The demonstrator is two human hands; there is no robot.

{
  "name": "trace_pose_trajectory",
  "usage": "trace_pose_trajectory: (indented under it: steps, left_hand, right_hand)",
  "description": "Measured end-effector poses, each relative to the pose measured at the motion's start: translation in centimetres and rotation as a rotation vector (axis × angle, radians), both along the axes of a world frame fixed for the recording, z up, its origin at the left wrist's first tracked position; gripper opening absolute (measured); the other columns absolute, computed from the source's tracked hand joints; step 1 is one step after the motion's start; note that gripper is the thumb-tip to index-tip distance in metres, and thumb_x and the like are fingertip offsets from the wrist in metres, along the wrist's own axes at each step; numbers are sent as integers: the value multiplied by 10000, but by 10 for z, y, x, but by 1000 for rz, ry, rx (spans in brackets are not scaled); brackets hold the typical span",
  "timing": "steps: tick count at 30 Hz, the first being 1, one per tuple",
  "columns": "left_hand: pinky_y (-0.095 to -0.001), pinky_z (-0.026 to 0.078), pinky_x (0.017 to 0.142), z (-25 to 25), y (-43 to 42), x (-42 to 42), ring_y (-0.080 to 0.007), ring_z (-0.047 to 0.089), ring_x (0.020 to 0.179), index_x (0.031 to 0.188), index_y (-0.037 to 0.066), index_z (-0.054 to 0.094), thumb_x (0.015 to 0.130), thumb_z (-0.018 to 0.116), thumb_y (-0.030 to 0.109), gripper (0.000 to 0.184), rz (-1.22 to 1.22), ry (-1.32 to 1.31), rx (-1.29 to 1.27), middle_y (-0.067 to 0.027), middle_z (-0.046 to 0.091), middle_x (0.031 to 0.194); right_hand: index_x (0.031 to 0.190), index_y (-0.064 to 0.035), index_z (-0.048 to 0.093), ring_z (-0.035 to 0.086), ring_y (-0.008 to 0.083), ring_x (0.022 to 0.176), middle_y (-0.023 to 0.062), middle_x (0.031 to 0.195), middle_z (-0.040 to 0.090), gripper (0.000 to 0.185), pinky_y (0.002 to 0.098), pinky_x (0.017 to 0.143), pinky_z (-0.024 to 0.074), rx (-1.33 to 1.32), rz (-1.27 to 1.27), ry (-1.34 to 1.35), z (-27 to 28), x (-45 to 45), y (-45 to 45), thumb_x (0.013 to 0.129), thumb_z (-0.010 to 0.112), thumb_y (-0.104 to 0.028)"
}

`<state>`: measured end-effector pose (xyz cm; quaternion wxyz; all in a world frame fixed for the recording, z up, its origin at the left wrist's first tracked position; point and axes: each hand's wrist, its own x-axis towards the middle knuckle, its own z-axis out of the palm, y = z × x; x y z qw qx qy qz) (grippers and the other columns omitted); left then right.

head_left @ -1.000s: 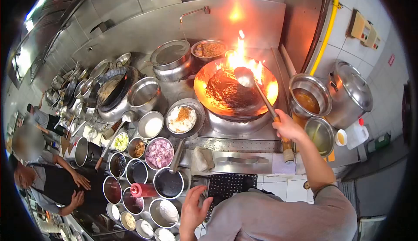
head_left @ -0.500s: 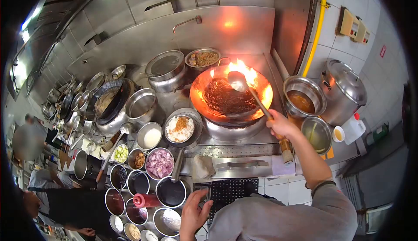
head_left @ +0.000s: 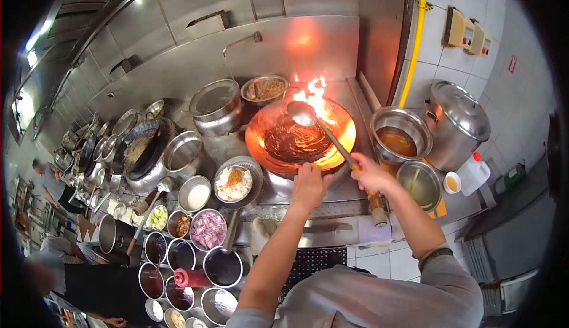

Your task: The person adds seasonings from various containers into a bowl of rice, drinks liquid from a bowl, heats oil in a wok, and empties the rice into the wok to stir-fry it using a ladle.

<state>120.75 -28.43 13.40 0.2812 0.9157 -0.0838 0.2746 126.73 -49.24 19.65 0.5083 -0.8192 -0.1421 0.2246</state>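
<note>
My right hand [head_left: 368, 175] is closed around the handle of a long ladle [head_left: 336, 141]. Its metal bowl is over the wok [head_left: 261, 150], where dark liquid swirls and flames rise at the back. At the wok's near rim is my left hand [head_left: 311, 187], back upward and fingers reaching forward with the thumb apart. Nothing shows in it, though its fingertips are partly hidden. Left of the wok, a bowl of white rice-like food with orange topping [head_left: 233, 184] sits in a strainer [head_left: 256, 180]. A folded cloth [head_left: 262, 235] lies on the front ledge.
Right of the wok stand a bowl of brown liquid [head_left: 396, 142], another steel bowl [head_left: 419, 184] and a lidded pot [head_left: 459, 126]. Chopped onions [head_left: 208, 230], a red squeeze bottle [head_left: 191, 278] and several containers crowd the front left. Another person [head_left: 89, 286] is at far left.
My left hand has moved from above the lower containers up to the wok's near rim. The ladle remains in my right hand, its bowl slightly shifted. The view has shifted; the flames are narrower.
</note>
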Motion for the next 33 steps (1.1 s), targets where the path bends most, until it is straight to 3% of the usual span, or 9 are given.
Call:
trace_pose_trajectory:
  steps: [5, 8, 13, 16, 19, 22, 27, 32, 33]
  left_hand:
    - [-498, 423, 762, -15, 0, 11, -402, 520, 857, 884, 21, 586, 875, 685, 206, 210, 74, 14, -34, -185, 563, 883]
    - [-483, 427, 765, -15, 7, 12, -391, 526, 854, 862, 26, 586, 878, 680, 185, 185, 46, 14, -17, -182, 567, 879]
    - [-471, 442, 765, -9, 8, 8, -385, 544, 850, 921, 24, 584, 855, 706, 176, 206, 29, -16, -62, -175, 567, 894]
    - [-462, 437, 933, 19, -4, -23, -413, 516, 1106, 1157, 20, 583, 832, 742, 208, 408, 108, -27, 43, -218, 538, 1193]
    - [-467, 397, 1046, 35, -9, -72, -426, 451, 1273, 1303, 21, 552, 825, 758, 218, 557, 93, 46, 12, -239, 472, 1378]
    - [-499, 364, 1078, 35, 2, -130, -438, 418, 1317, 1371, 40, 501, 826, 754, 213, 625, 81, 151, -105, -229, 448, 1414]
    - [-471, 424, 1029, 29, 30, -222, -423, 497, 1240, 1259, 16, 593, 808, 769, 158, 504, 220, 265, -278, -219, 539, 1323]
    - [-450, 429, 1021, 20, 42, -277, -397, 527, 1203, 1217, 5, 612, 811, 756, 147, 454, 368, 291, -368, -214, 551, 1309]
    - [-446, 430, 1020, 22, 43, -282, -392, 532, 1196, 1210, 3, 615, 811, 754, 145, 445, 386, 296, -378, -214, 551, 1308]
  right_hand:
    - [1344, 0, 435, 564, 140, 541, 74, 853, 573, 508, 315, 473, 464, -102, -15, -44, 5, 13, -11, 854, 557, -62]
    - [1280, -27, 456, 522, 111, 540, 34, 808, 534, 433, 289, 449, 446, 31, -45, 199, 1, 6, -10, 865, 576, -56]
    - [1101, -61, 507, 512, 109, 541, 37, 785, 554, 206, 262, 398, 397, 635, -120, 671, -12, -5, 4, 904, 567, -74]
    - [900, -30, 561, 508, 113, 534, 45, 756, 557, 90, 265, 389, 372, 941, -11, 1015, -55, 26, 14, 937, 550, -112]
    - [861, -35, 561, 513, 109, 548, 49, 758, 570, 114, 252, 402, 364, 1068, -80, 1058, -64, 43, 33, 943, 534, -110]
    - [979, -69, 529, 521, 113, 546, 44, 762, 570, 57, 275, 393, 391, 904, -157, 754, -45, 53, 34, 923, 538, -66]
    - [1294, -59, 432, 515, 111, 532, 24, 760, 530, 450, 291, 385, 418, 256, -226, 296, 8, 47, -5, 866, 573, -60]
    - [1363, -55, 395, 506, 97, 527, 25, 765, 533, 539, 275, 388, 403, -139, -66, 103, 46, 21, -70, 856, 578, -66]
    - [1362, -48, 397, 507, 99, 526, 27, 762, 533, 539, 278, 392, 401, -27, -71, 177, 54, 15, -76, 855, 577, -66]
